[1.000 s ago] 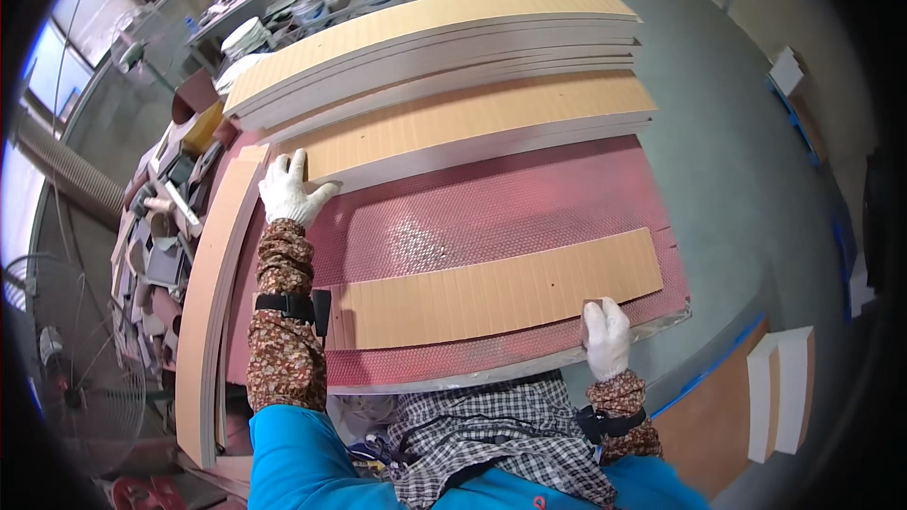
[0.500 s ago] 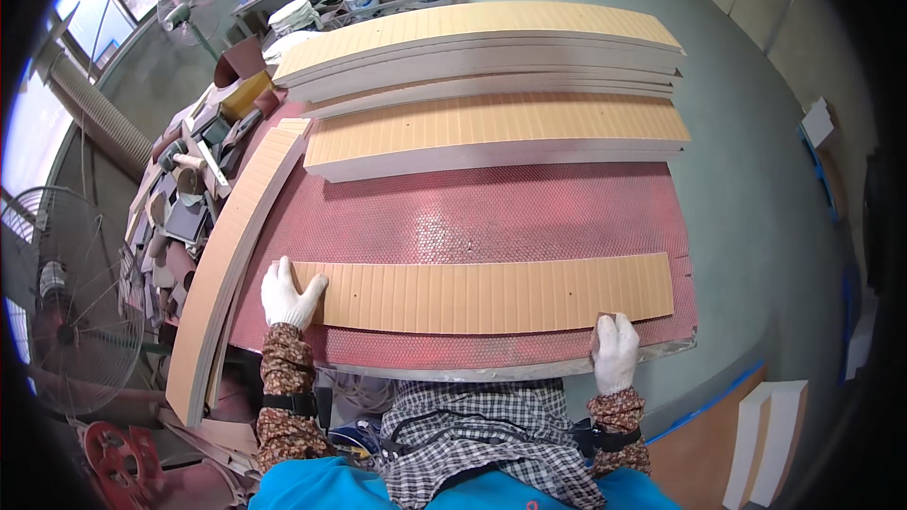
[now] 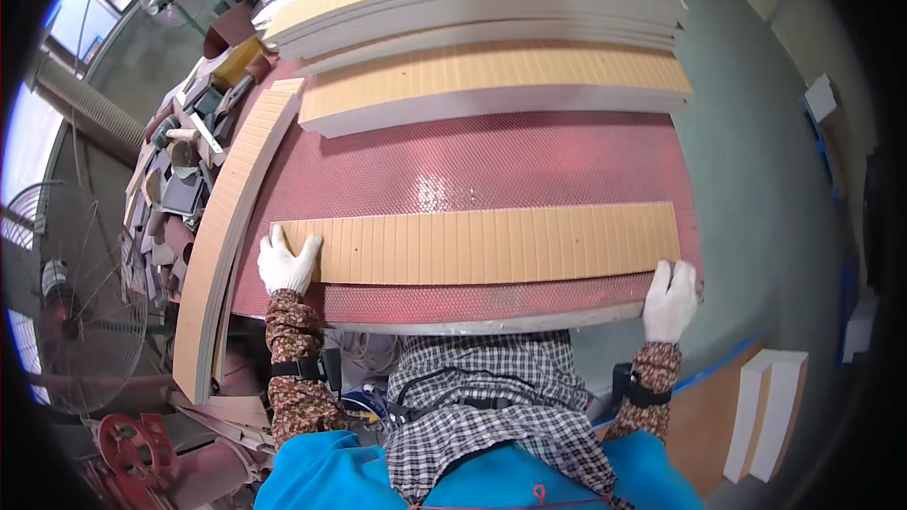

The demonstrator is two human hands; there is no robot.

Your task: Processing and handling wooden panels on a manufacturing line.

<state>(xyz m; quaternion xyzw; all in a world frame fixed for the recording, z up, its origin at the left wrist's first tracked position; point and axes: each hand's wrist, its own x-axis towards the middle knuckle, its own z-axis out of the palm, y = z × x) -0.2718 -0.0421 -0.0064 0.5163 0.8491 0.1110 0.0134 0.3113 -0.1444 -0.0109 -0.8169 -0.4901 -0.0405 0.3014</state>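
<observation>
A long, narrow tan board (image 3: 491, 246) with crosswise grooves and small dark holes lies flat on the red mesh-textured tabletop (image 3: 444, 165). My left hand (image 3: 287, 261), in a white glove, grips the board's left end, with the thumb over its top face. At the front right corner is my right hand (image 3: 672, 302), also white-gloved. Its fingers are bent and closed at the board's edge; whatever is under them is hidden.
Behind the board stand grooved boards in a tall stack (image 3: 482, 0) and a lower stack (image 3: 501, 76). Another long stack (image 3: 222, 246) runs along the table's left side. Beyond it are piled scraps (image 3: 184, 179) and a wire-caged fan (image 3: 71, 302). White-edged pieces (image 3: 767, 416) stand at lower right.
My right hand has moved right along the board's front edge to its corner. My left hand stays on the left end. The view has tilted, so the table sits higher.
</observation>
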